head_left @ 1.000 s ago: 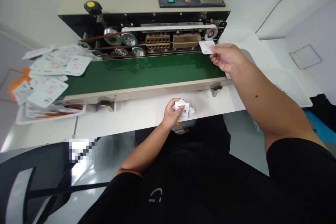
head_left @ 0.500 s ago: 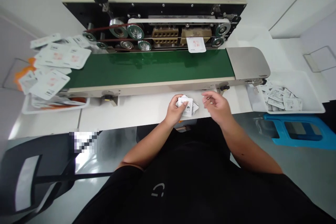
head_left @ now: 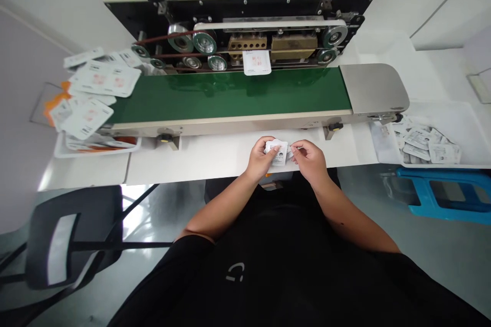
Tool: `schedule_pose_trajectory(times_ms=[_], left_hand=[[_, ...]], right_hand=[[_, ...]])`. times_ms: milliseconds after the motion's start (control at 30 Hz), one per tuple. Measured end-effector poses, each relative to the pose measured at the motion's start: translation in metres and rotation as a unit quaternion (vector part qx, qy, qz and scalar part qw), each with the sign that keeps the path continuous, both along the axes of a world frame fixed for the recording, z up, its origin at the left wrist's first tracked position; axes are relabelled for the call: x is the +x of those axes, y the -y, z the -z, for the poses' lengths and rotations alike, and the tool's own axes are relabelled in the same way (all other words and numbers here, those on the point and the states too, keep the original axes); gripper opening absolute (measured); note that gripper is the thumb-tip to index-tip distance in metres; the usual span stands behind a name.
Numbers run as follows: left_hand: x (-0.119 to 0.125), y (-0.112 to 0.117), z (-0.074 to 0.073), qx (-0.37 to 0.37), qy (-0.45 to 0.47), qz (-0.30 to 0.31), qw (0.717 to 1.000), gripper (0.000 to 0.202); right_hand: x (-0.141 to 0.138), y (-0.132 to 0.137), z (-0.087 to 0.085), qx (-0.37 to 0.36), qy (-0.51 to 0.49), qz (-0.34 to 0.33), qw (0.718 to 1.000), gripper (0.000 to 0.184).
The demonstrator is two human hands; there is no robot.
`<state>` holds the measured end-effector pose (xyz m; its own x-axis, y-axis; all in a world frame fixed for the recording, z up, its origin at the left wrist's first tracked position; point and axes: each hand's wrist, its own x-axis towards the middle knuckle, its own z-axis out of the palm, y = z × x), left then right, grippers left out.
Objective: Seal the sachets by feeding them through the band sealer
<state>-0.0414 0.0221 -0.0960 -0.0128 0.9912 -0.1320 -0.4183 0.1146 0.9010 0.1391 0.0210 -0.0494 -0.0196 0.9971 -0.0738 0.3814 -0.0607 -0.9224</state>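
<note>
My left hand (head_left: 260, 159) is closed around a small stack of white printed sachets (head_left: 279, 154), its thumb lying across the top one. Beside it my right hand (head_left: 310, 157) pinches the edge of a sachet (head_left: 290, 153) at the right side of that stack. Both hands are above the front strip of the white table, in front of the green conveyor belt (head_left: 230, 96). Farther back, one white sachet with red print (head_left: 257, 63) hangs in the band sealing machine (head_left: 245, 7), below its brass blocks.
Many sachets lie heaped (head_left: 103, 82) at the belt's left end, over a white tray (head_left: 99, 150). At right stands a white bin (head_left: 470, 130) holding more sachets. A blue stool (head_left: 425, 196) and a black chair (head_left: 76, 235) stand on the floor.
My right hand has moved left to the stack and taken a sachet's edge. The sachet in the machine has travelled left. The camera view has shifted slightly.
</note>
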Motion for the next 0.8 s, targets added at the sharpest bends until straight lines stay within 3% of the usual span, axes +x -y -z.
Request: schedule_pose_trajectory(times_ms=[267,400,533,800], left_hand=[[0.000,-0.004,-0.011,-0.020,0.087,-0.047,0.995,0.052],[-0.001,-0.004,-0.014,-0.021,0.101,-0.034,0.994,0.051],[-0.002,-0.004,-0.014,-0.014,0.110,-0.028,0.993,0.049],[-0.002,-0.003,-0.011,0.003,0.109,-0.028,0.994,0.045]], right_hand=[[-0.012,0.001,0.001,0.104,-0.023,0.012,0.994,0.017],[-0.019,0.004,0.005,0.100,-0.025,0.019,0.994,0.014],[-0.019,0.003,0.013,0.068,-0.028,0.036,0.997,0.025],[-0.019,0.004,0.006,0.133,0.049,0.020,0.990,0.011]])
